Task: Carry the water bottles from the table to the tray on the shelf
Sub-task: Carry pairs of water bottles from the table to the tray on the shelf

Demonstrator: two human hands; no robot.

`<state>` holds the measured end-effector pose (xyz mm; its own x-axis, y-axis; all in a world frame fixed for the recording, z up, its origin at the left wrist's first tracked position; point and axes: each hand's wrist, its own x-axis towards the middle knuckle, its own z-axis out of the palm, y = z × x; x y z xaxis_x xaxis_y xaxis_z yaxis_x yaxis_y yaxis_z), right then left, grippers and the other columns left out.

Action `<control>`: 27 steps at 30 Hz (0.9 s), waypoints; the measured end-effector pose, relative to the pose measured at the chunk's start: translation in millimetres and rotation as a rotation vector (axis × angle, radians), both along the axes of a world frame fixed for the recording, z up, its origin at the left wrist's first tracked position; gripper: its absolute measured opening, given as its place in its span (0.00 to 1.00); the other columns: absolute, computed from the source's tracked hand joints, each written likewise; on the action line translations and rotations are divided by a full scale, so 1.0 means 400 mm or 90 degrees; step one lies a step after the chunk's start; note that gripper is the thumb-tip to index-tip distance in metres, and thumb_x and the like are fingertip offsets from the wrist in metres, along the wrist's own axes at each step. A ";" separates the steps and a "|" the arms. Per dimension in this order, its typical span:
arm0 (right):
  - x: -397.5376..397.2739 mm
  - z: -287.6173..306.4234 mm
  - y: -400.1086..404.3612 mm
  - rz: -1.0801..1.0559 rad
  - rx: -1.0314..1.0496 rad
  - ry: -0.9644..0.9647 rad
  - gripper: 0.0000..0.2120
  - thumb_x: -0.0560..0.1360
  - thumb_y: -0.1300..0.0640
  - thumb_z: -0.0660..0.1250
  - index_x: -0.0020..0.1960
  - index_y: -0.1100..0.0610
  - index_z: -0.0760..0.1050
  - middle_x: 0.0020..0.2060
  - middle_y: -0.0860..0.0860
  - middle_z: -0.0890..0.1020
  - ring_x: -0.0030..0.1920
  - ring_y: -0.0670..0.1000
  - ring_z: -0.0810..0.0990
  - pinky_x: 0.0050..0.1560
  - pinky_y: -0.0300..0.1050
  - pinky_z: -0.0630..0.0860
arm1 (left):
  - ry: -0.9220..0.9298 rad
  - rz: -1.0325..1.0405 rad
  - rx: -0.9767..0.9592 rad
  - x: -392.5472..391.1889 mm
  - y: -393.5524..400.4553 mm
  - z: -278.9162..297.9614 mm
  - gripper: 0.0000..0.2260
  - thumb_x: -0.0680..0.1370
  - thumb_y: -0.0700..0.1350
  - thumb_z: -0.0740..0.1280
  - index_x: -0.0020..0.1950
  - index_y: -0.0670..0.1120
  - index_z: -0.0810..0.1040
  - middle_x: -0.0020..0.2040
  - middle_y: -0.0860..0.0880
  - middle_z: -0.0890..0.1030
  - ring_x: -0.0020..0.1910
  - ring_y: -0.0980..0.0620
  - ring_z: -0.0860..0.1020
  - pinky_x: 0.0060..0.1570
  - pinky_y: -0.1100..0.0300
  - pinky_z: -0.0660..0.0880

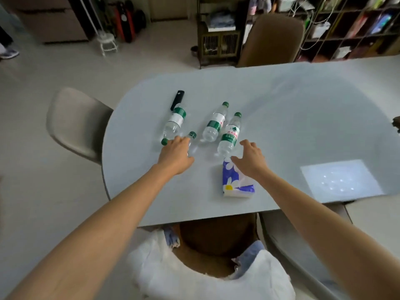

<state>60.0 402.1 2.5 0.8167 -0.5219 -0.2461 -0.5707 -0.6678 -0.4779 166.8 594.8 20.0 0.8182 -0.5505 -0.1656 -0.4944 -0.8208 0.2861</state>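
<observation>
Several clear water bottles with green caps and green-white labels lie on the pale oval table [281, 109]. The leftmost bottle [175, 123] points its cap toward me. My left hand [176, 155] reaches over a second bottle [192, 137], covering most of it; its cap and a bit of the body show past my fingers. A third bottle [213, 124] lies in the middle. My right hand [251, 158] hovers with fingers spread just right of the fourth bottle [229, 137], holding nothing.
A blue-and-white tissue pack [237, 182] lies under my right wrist. A black flat object [177, 100] sits behind the leftmost bottle. Chairs stand at the table's left [73, 124] and far side [272, 40]. A dark shelf unit [218, 37] and a bookcase [346, 29] stand beyond.
</observation>
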 end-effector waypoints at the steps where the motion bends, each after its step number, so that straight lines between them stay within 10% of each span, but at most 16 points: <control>1: 0.027 -0.009 -0.013 -0.017 0.014 0.000 0.30 0.75 0.51 0.68 0.72 0.57 0.61 0.66 0.59 0.70 0.65 0.61 0.70 0.63 0.56 0.70 | 0.015 -0.014 0.011 0.031 -0.021 -0.010 0.26 0.75 0.47 0.66 0.72 0.45 0.65 0.68 0.43 0.68 0.66 0.40 0.68 0.61 0.50 0.69; 21: 0.463 -0.340 -0.239 -0.243 0.189 0.014 0.50 0.67 0.50 0.74 0.77 0.51 0.44 0.64 0.60 0.68 0.62 0.62 0.73 0.56 0.53 0.73 | 0.216 0.019 -0.073 0.468 -0.488 -0.292 0.32 0.75 0.53 0.67 0.74 0.46 0.57 0.68 0.40 0.66 0.64 0.38 0.71 0.62 0.48 0.70; 27: 0.401 -0.371 -0.274 -0.200 -0.060 0.046 0.45 0.69 0.52 0.70 0.77 0.50 0.45 0.60 0.56 0.70 0.58 0.60 0.72 0.44 0.47 0.65 | 0.210 0.102 -0.065 0.452 -0.556 -0.372 0.37 0.75 0.54 0.66 0.77 0.49 0.49 0.67 0.41 0.67 0.63 0.37 0.71 0.57 0.48 0.70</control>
